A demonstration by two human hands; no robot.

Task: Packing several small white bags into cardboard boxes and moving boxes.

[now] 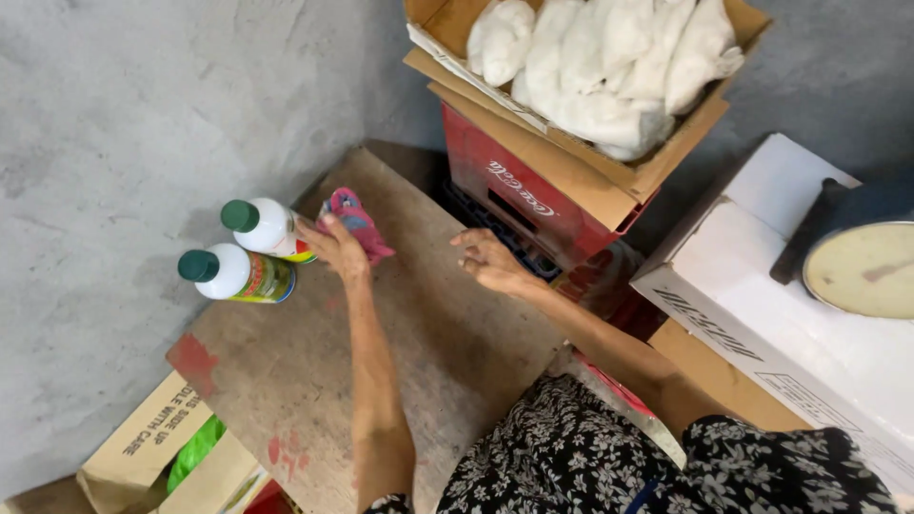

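My left hand (pixel 330 246) is shut on a pink and blue cloth (pixel 356 222) and rests on a worn wooden board (pixel 381 352), right next to a white bottle with a green cap (pixel 265 227). A second white bottle with a green cap (pixel 234 272) stands just in front of the first, at the board's left edge. My right hand (pixel 488 262) hovers over the board's right side, fingers apart, holding nothing.
A red plastic crate (pixel 533 195) stands behind the board, with a cardboard box of white bags (pixel 595 67) on top. A white carton (pixel 781 305) carrying a round scale (pixel 862 266) is at right. An open cardboard box (pixel 152 447) sits lower left. Grey concrete wall lies behind.
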